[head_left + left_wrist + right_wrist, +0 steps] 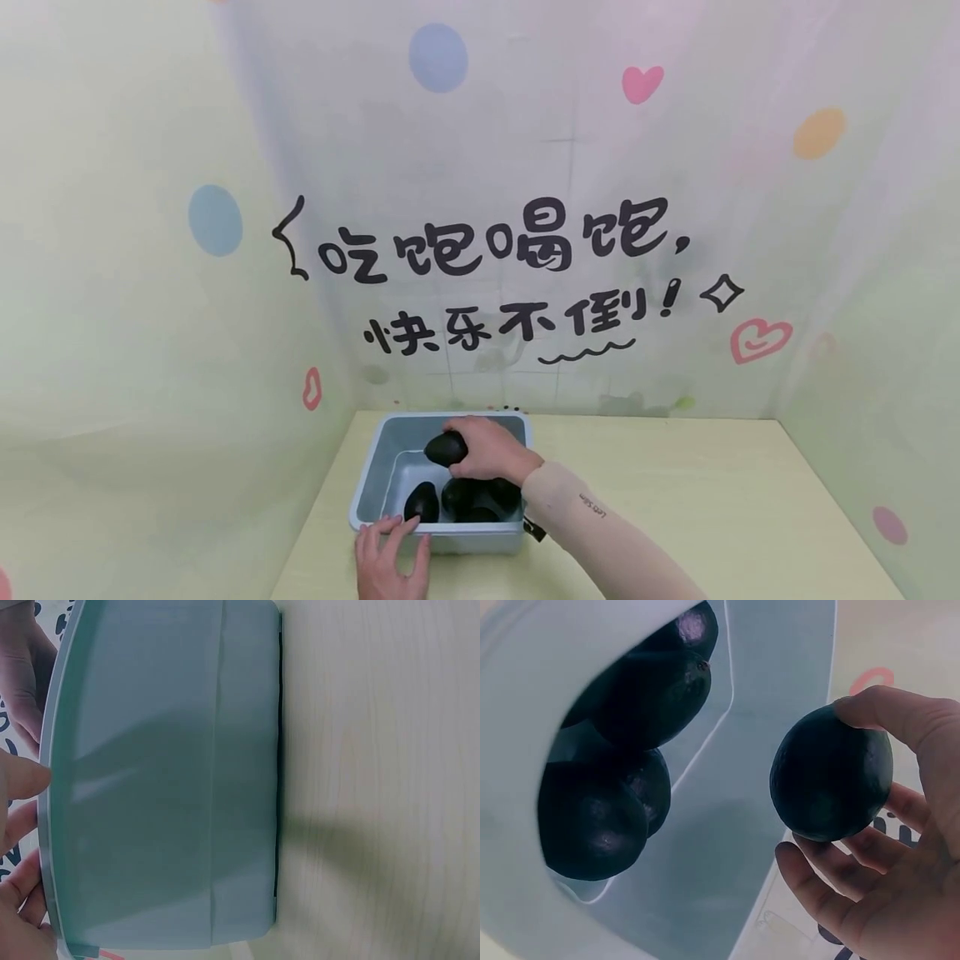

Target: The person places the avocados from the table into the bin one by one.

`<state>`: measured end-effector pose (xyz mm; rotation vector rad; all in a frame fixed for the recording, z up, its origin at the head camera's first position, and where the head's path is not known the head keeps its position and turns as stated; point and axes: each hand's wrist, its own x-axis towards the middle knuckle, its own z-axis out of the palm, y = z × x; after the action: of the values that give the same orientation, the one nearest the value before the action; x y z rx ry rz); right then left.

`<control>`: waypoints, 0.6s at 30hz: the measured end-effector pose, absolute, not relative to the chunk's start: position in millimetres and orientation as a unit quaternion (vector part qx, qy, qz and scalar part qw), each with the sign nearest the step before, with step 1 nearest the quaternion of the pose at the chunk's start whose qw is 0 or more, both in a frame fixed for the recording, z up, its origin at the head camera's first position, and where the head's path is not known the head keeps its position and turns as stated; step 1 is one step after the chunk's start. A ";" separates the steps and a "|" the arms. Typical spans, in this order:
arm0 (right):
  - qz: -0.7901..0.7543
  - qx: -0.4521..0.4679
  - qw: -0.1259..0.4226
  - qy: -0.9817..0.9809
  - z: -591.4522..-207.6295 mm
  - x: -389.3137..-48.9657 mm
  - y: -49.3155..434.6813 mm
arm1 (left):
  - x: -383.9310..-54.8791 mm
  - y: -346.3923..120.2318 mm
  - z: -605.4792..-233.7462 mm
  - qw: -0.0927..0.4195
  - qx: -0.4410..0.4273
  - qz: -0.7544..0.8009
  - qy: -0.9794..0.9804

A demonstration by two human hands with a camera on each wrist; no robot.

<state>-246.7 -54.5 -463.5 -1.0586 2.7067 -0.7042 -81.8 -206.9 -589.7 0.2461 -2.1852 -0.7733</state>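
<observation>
My right hand point(491, 448) pinches a dark avocado point(446, 448) between thumb and fingers, raised over the back part of a grey-blue plastic bin point(442, 543). In the right wrist view, that avocado point(831, 776) has its rounded end toward the camera, apart from the others. Several more dark avocados point(422, 502) lie in the front part of the bin, some partly hidden behind its front wall. My left hand point(388, 560) rests its spread fingers on the bin's front left rim. In the left wrist view, the thumb point(28, 778) touches the rim from outside.
The bin stands on a pale wood-grain table point(675, 492), near its back left. A printed curtain point(525, 125) with lettering, dots and hearts hangs behind and at both sides. A small black object point(534, 529) shows at my right wrist.
</observation>
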 end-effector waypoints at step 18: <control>-0.248 -0.366 0.066 0.895 -471.9 -249.4 -55.8 | -85.5 -208.7 -597.8 0.419 0.078 -0.301 -0.853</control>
<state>-249.4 -55.8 -471.9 -1.1028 2.6990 -0.7481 -85.5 -208.7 -597.8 0.1955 -2.1388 -0.7552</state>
